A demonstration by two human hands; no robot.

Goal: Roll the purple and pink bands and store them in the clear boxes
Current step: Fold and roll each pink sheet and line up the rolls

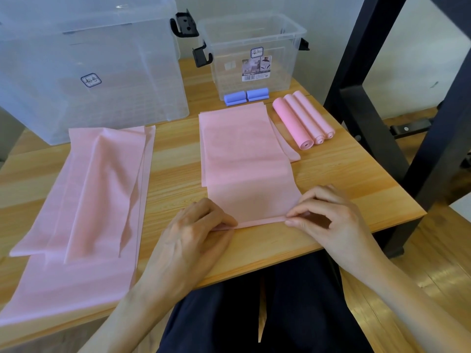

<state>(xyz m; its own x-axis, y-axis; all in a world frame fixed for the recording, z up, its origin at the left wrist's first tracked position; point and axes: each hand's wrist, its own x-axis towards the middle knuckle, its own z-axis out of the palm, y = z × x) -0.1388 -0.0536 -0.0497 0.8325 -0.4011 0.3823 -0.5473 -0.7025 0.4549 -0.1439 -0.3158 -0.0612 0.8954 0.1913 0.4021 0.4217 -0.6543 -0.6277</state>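
Head view crops the big box [89,64] at 10 o'clock. Left hand [196,235] and right hand [328,217] pinch the near folded edge of the pink band [244,159], which stretches toward 12 on the desk [173,169].

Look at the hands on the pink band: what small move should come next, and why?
Probably roll the folded edge forward, away from the body. Both hands, left and right, pinch a narrow first fold at the near end of the flat band, which lies unrolled toward the small box. Three pink rolls beside it show the intended result.
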